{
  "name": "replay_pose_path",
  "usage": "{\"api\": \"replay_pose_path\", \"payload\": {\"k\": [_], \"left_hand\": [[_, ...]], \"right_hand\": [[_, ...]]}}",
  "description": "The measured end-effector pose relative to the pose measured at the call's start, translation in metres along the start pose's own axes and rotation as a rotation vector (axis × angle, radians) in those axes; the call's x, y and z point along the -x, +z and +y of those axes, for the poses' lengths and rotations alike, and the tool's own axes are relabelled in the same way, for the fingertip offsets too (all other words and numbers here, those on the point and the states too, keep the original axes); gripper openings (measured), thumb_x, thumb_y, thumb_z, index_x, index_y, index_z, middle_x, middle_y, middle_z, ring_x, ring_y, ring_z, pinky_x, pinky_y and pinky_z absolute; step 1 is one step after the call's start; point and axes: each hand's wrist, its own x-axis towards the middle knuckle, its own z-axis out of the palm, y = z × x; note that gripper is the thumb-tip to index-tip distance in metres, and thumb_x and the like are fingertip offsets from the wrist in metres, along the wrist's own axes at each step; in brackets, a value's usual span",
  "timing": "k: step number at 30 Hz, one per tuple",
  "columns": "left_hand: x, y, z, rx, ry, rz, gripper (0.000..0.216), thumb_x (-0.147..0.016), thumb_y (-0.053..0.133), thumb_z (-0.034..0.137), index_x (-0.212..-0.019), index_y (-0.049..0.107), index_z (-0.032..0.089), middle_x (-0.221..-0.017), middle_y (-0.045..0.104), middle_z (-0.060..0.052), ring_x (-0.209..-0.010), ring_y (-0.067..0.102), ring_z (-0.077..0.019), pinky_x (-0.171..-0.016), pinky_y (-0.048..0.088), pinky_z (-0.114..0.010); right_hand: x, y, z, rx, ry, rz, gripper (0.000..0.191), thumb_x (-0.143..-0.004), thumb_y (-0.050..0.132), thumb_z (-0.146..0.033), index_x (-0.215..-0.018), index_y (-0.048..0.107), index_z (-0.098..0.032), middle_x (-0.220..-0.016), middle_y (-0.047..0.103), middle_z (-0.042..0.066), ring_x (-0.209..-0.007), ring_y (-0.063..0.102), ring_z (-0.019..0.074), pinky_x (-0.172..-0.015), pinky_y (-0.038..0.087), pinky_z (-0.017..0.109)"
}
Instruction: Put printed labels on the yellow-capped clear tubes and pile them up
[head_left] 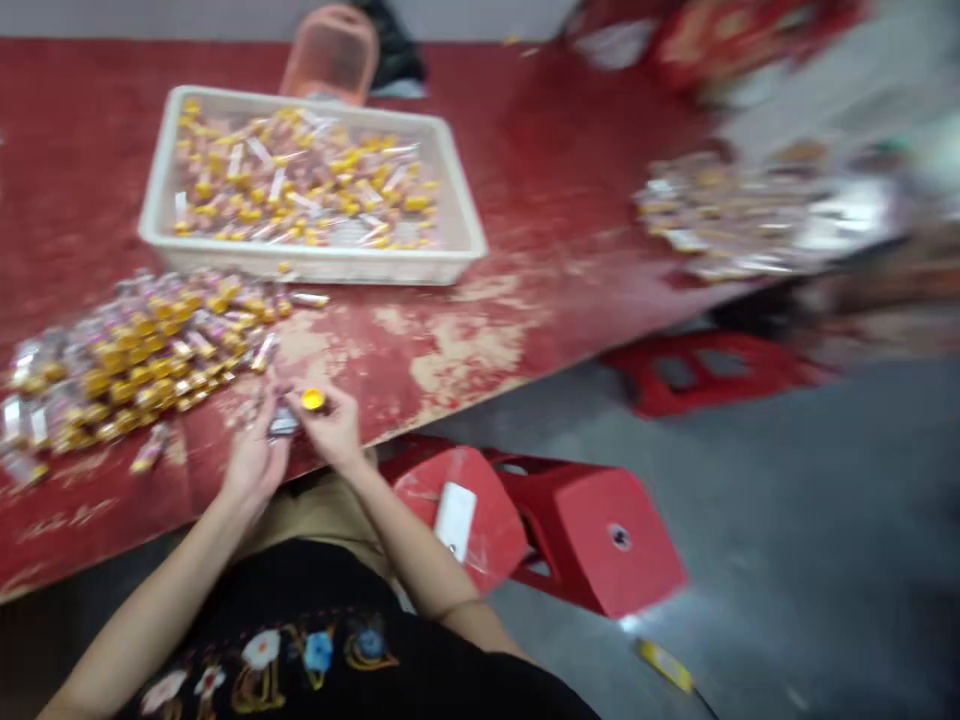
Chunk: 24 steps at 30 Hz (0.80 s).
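Observation:
In the head view, my left hand is closed round a small clear-and-white tube just above the table's near edge. Beside it, my right hand pinches a round yellow cap between thumb and fingers. Blur hides whether cap and tube are joined. A heap of small clear tubes with yellow caps lies to the left of my hands, and one loose tube rests just in front of the heap. Beyond my hands, a white plastic tray holds many more such tubes.
An orange basket stands behind the tray on the worn red table. Shiny packets are piled at the right, blurred. Red stools stand on the grey floor at my right, one bearing a white phone-like object.

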Motion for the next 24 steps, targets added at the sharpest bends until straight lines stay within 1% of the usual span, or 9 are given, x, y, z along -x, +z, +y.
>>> {"api": "replay_pose_path", "payload": {"k": [2,4,7,10,14,16,19,21,24], "left_hand": [[-0.004,0.000,-0.002,-0.011,0.128,0.095,0.033,-0.057,0.093,0.024,-0.080,0.070,0.018,-0.085,0.073,0.003,-0.077,0.068,-0.0084,-0.076,0.056,-0.019],[-0.005,0.001,-0.004,-0.061,0.247,0.145,0.037,-0.053,0.095,0.026,-0.075,0.066,0.017,-0.078,0.069,0.005,-0.069,0.065,-0.0073,-0.069,0.056,-0.018],[0.002,0.003,-0.003,-0.186,0.324,0.156,0.044,-0.053,0.095,0.029,-0.064,0.054,0.015,-0.061,0.056,0.008,-0.050,0.050,-0.0040,-0.048,0.044,-0.016],[0.007,0.007,0.000,-0.208,0.295,0.093,0.056,-0.053,0.095,0.030,-0.060,0.041,0.017,-0.051,0.039,0.011,-0.041,0.032,-0.0008,-0.038,0.027,-0.015],[0.002,0.013,0.003,-0.174,0.268,0.080,0.059,-0.055,0.094,0.042,-0.063,0.040,0.018,-0.049,0.040,0.011,-0.040,0.032,-0.0014,-0.038,0.026,-0.015],[0.001,0.017,0.004,-0.154,0.238,0.094,0.059,-0.055,0.093,0.046,-0.065,0.042,0.018,-0.049,0.042,0.011,-0.040,0.033,-0.0014,-0.037,0.025,-0.014],[0.004,0.020,0.007,-0.107,0.162,0.123,0.063,-0.052,0.094,0.045,-0.068,0.040,0.019,-0.051,0.041,0.012,-0.038,0.029,-0.0002,-0.036,0.019,-0.013],[0.006,0.021,0.009,-0.070,0.079,0.118,0.064,-0.049,0.095,0.044,-0.070,0.040,0.020,-0.053,0.041,0.012,-0.039,0.031,-0.0002,-0.036,0.015,-0.013],[0.005,0.021,0.009,-0.025,-0.002,0.099,0.062,-0.050,0.096,0.042,-0.073,0.043,0.019,-0.059,0.048,0.010,-0.040,0.035,0.0005,-0.037,0.015,-0.013]], "right_hand": [[-0.007,-0.004,0.002,0.045,-0.070,0.006,0.030,-0.079,0.071,-0.049,-0.079,0.072,-0.019,-0.089,0.076,0.007,-0.087,0.069,0.0184,-0.084,0.057,0.032],[-0.007,-0.010,0.002,0.088,-0.126,0.003,0.024,-0.079,0.073,-0.044,-0.081,0.074,-0.019,-0.088,0.075,0.006,-0.083,0.068,0.0171,-0.082,0.056,0.031],[0.000,-0.013,-0.001,0.087,-0.132,0.040,0.023,-0.079,0.074,-0.042,-0.084,0.075,-0.020,-0.086,0.074,0.005,-0.078,0.065,0.0159,-0.076,0.053,0.030],[0.001,-0.009,-0.005,0.032,-0.086,0.068,0.028,-0.078,0.072,-0.046,-0.078,0.072,-0.018,-0.079,0.070,0.004,-0.072,0.061,0.0147,-0.070,0.050,0.028],[-0.010,-0.008,-0.012,-0.010,-0.046,0.034,0.040,-0.078,0.070,-0.056,-0.070,0.063,-0.018,-0.068,0.059,0.000,-0.063,0.051,0.0115,-0.062,0.046,0.026],[-0.010,-0.016,-0.021,-0.022,-0.033,0.019,0.045,-0.078,0.067,-0.064,-0.079,0.061,-0.019,-0.073,0.060,0.000,-0.067,0.053,0.0118,-0.066,0.049,0.026],[0.002,-0.037,-0.035,0.028,-0.068,0.026,0.051,-0.083,0.057,-0.071,-0.091,0.060,-0.021,-0.084,0.062,0.002,-0.077,0.057,0.0132,-0.079,0.052,0.028],[0.009,-0.053,-0.040,0.078,-0.123,0.072,0.047,-0.086,0.057,-0.066,-0.098,0.060,-0.021,-0.091,0.063,0.004,-0.084,0.059,0.0140,-0.083,0.052,0.030],[0.012,-0.067,-0.040,-0.011,-0.186,0.140,0.042,-0.086,0.066,-0.055,-0.113,0.056,-0.024,-0.094,0.063,0.003,-0.087,0.062,0.0141,-0.082,0.052,0.030]]}}
